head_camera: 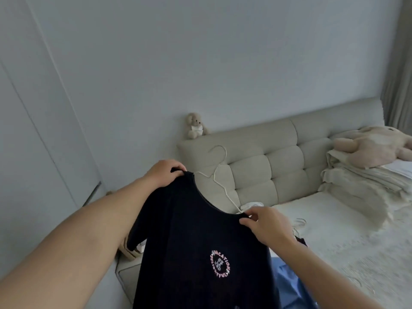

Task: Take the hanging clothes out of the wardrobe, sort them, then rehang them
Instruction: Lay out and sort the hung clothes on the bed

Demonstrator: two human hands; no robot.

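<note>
A dark T-shirt (200, 241) bearing a round "Vacation" print is held up over the near edge of the bed (334, 230), a white wire hanger (219, 175) showing through its neckline; the step in hand is judged to be the fitting of the garment onto the hanger before rehanging. The left shoulder of the shirt is gripped by the left hand (165, 172), fingers curled over the cloth; the right shoulder is pinched by the right hand (265, 224), apparently together with the hanger's arm. Next, the shoulders would need to be seated squarely; folded bedding (356, 179) lies far right.
</note>
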